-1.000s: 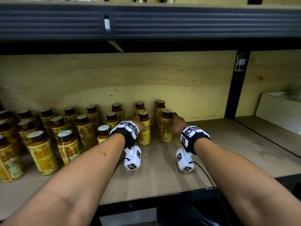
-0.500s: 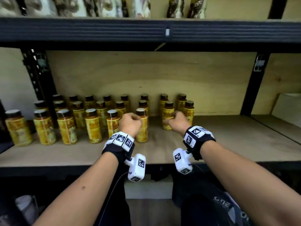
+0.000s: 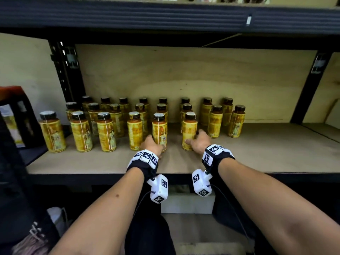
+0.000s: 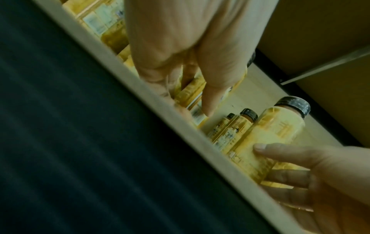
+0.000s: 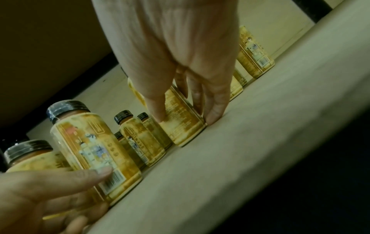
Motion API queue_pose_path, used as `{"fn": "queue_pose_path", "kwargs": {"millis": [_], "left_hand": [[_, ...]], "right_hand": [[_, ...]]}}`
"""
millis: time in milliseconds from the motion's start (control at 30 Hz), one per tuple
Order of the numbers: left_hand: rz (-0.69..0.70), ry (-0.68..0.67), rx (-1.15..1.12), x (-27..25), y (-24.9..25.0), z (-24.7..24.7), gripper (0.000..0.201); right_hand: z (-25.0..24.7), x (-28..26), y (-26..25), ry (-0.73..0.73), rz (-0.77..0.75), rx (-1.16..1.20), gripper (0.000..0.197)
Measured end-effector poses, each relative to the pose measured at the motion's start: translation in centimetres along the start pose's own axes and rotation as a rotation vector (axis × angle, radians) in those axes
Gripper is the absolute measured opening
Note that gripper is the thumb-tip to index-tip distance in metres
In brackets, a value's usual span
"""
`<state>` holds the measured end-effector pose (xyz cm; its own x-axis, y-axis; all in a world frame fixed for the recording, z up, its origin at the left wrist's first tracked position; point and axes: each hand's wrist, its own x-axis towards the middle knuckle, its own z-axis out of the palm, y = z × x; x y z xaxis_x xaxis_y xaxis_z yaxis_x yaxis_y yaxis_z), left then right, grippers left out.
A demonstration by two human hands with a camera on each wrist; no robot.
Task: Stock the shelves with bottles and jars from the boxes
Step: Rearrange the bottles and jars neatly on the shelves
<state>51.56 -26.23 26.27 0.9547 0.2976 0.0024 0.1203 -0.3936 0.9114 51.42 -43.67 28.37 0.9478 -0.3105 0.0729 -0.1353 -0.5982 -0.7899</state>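
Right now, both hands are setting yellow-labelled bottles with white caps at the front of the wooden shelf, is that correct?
Not quite: the caps are dark, not white, as the right wrist view shows. Otherwise yes, the left hand and right hand each hold a yellow-labelled bottle on the wooden shelf.

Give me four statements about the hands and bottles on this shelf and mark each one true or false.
1. The left hand is at a bottle standing upright on the shelf. True.
2. The right hand is lifting a bottle above the shelf. False: its bottle stands on the board.
3. The bottles have dark caps. True.
4. The shelf part right of the bottles is packed with bottles. False: bare wood shows there.
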Motion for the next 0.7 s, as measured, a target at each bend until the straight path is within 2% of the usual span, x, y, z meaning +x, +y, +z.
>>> {"fn": "queue_pose_path", "kwargs": {"millis": [233, 700], "left_hand": [[0.066, 0.051, 0.088, 1.8, -1.5, 1.2, 0.054], [0.07, 0.033, 0.039, 2.6, -1.2, 1.7, 0.064]], "right_hand": [[0.0, -0.2, 0.3, 0.049, -0.014, -0.005, 0.05], [-0.3, 0.6, -0.1, 0.058, 0.009, -0.012, 0.051]]}}
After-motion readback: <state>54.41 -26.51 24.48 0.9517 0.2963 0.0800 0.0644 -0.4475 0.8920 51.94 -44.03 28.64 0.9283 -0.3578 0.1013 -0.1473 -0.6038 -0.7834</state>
